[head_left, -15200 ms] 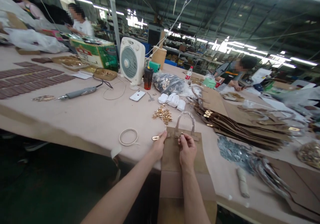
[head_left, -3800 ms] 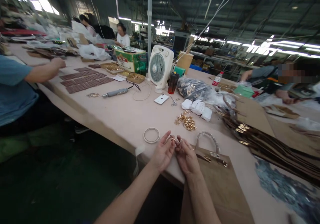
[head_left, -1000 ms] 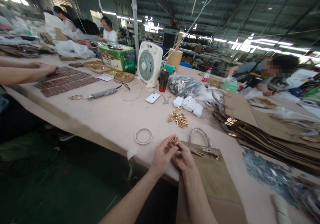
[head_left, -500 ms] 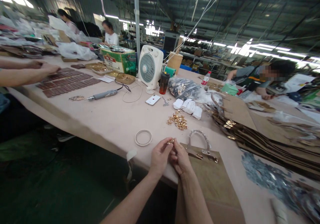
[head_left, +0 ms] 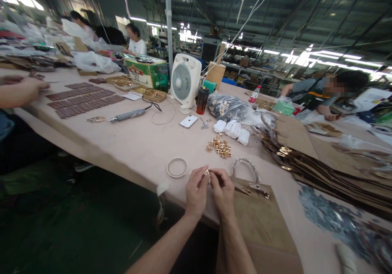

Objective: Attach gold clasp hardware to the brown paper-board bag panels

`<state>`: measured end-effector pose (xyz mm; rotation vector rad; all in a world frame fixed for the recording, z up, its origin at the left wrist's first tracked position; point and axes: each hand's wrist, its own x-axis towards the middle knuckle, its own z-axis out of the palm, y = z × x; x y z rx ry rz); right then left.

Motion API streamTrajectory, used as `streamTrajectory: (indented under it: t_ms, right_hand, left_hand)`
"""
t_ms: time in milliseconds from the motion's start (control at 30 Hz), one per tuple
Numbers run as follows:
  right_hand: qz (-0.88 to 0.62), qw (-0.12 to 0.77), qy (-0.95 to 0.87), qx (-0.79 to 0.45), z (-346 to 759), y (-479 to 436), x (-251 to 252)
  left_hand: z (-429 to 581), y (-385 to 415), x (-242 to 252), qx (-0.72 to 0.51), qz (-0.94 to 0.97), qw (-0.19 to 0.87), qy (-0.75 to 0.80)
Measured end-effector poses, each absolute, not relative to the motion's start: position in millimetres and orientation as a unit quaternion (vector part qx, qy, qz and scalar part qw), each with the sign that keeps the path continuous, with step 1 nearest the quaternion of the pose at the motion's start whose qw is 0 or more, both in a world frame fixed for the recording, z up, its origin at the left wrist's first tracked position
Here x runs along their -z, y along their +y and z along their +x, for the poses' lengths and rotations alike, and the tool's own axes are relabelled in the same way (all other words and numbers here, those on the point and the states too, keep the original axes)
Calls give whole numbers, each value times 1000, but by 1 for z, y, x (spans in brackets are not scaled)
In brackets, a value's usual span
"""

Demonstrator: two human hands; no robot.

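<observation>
Close together over the table's front edge, my left hand (head_left: pixel 196 190) and my right hand (head_left: pixel 222 188) pinch a small gold metal fitting (head_left: pixel 207 171) between their fingertips. Its exact shape is partly hidden by the fingers. Just beyond lies a pile of similar gold fittings (head_left: pixel 219 146). By my right forearm rests an olive-brown bag panel (head_left: pixel 260 212), with a wrapped handle (head_left: pixel 246 162) and gold hardware at its top. A roll of white tape (head_left: pixel 177 168) lies flat to the left of my hands.
Stacked brown bag panels (head_left: pixel 306 176) and grey pieces (head_left: pixel 327 212) lie to the right. Farther back are a phone (head_left: pixel 188 121), a fan (head_left: pixel 185 81), a dark tumbler (head_left: pixel 201 101) and a soldering-iron-like tool (head_left: pixel 128 115). A co-worker's hands (head_left: pixel 26 88) are near brown strips (head_left: pixel 85 100) at left.
My right hand has shifted slightly, its fingers now curled down toward the fitting with the back of the hand turned up. The co-worker's hands at left have drawn back leftward from the strips.
</observation>
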<state>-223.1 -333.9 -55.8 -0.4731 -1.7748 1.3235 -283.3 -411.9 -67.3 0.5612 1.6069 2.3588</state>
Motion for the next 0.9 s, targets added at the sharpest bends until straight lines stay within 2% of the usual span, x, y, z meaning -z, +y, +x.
streamTrajectory:
  t_ms: [133,400,667,767,900]
  right_hand:
    - [-183,416,-718,-526,-224,-332,56]
    - [-149,402,-721,-544,-221,-329,53]
    - [-133,424,-751,-488,-221,-329,57]
    - [-129,431,-761,-468,-222,-328,58]
    - [-142,420,-735,-513,-221,-326,58]
  left_hand:
    - [-282,-413,68,-808,187,103,550]
    - [-288,-411,76,-797,176,152,557]
    - [-294,-409,78,-818,135,235,507]
    - [-294,-409,80,-815,137,231,513]
    - [-291,-410,79,-807,160,191,536]
